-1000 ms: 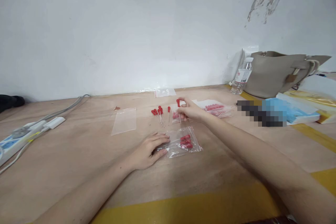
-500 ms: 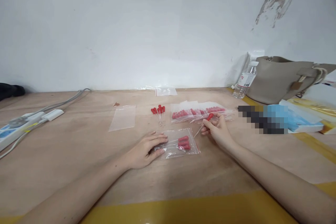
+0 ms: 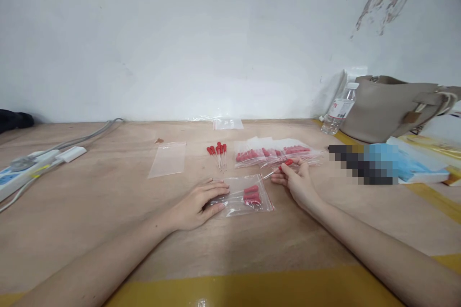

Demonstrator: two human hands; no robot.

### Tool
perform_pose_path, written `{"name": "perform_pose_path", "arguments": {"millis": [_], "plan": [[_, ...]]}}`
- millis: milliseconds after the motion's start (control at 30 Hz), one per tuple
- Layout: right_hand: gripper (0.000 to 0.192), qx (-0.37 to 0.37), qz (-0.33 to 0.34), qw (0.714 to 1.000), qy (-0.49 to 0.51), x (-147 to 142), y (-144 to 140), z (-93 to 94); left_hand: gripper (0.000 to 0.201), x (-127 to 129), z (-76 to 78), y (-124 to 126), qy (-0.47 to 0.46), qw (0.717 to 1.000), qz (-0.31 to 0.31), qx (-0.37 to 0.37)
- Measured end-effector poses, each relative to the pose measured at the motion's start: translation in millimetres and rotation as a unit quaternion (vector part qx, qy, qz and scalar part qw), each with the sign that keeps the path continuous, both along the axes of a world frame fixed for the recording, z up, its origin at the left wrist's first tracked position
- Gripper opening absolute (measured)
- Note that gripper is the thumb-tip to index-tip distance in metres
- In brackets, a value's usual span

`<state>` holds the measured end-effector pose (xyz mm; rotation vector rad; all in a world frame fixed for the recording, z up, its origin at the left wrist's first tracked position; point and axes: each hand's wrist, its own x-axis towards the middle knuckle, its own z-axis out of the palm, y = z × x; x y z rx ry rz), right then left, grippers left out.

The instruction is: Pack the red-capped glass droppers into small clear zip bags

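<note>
A clear zip bag (image 3: 236, 208) lies flat in front of me, its mouth to the right. Inside it are several droppers with red bulbs (image 3: 251, 195), their thin stems pointing left. My left hand (image 3: 200, 204) rests on the bag's left end, fingers stretched out over the plastic. At the right, my right hand (image 3: 297, 180) pinches another dropper (image 3: 286, 164) by its red bulb. That dropper's thin stem slants down and left to the bag's mouth; whether the tip is inside I cannot tell. Farther back lies a small bunch of loose droppers (image 3: 217, 149).
Filled bags (image 3: 272, 153) overlap behind my right hand. An unfilled bag (image 3: 167, 160) lies at left, another small bag (image 3: 228, 124) near the wall. A power strip (image 3: 21, 172) stands far left; a water bottle (image 3: 338, 110), a grey handbag (image 3: 385, 110) and a blue packet (image 3: 406, 165) at right.
My right hand has moved slightly and tipped the dropper flatter, with its stem end now at the bag's upper right corner. My left hand stays on the bag.
</note>
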<state>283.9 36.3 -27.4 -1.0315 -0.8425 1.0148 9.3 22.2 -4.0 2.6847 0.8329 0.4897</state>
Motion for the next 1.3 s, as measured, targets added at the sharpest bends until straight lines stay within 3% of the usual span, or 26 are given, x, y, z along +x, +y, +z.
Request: {"name": "perform_pose_path", "arguments": {"millis": [367, 433, 533, 700, 833, 1000, 1100, 1200, 1300], "plan": [[0.039, -0.030, 0.141, 0.989, 0.006, -9, -13, 3.1, 0.036, 1, 1.4, -1, -0.014, 1.000, -0.006, 0.001], [0.037, -0.032, 0.181, 0.982, -0.034, -7, -13, 2.6, 0.036, 1, 1.0, -1, -0.012, 1.000, -0.005, 0.000], [0.033, -0.040, 0.210, 0.961, -0.175, -3, -11, 0.0, 0.036, 1, 0.2, -1, -0.020, 1.000, -0.009, 0.004], [0.022, -0.012, 0.141, 0.915, -0.378, -7, -2, -5.2, 0.036, 1, 1.1, -1, -0.026, 1.000, -0.006, 0.001], [0.020, 0.023, 0.110, 0.902, -0.416, -15, 3, -8.5, 0.037, 1, 1.8, -1, -0.031, 0.999, -0.010, 0.003], [0.021, 0.085, 0.199, 0.882, -0.420, -13, 1, -1.8, 0.037, 2, 1.0, -1, -0.031, 0.999, -0.009, 0.004], [0.021, 0.061, 0.246, 0.872, -0.419, -4, 1, 11.0, 0.037, 2, 1.0, 0, -0.029, 1.000, -0.010, 0.004], [0.017, 0.039, 0.172, 0.860, -0.479, 0, 7, 29.2, 0.036, 2, 1.0, 0, -0.029, 0.999, -0.012, 0.003], [0.013, 0.062, 0.083, 0.820, -0.564, -14, 23, 47.4, 0.036, 2, 0.7, 0, -0.027, 1.000, -0.013, 0.004]]}}
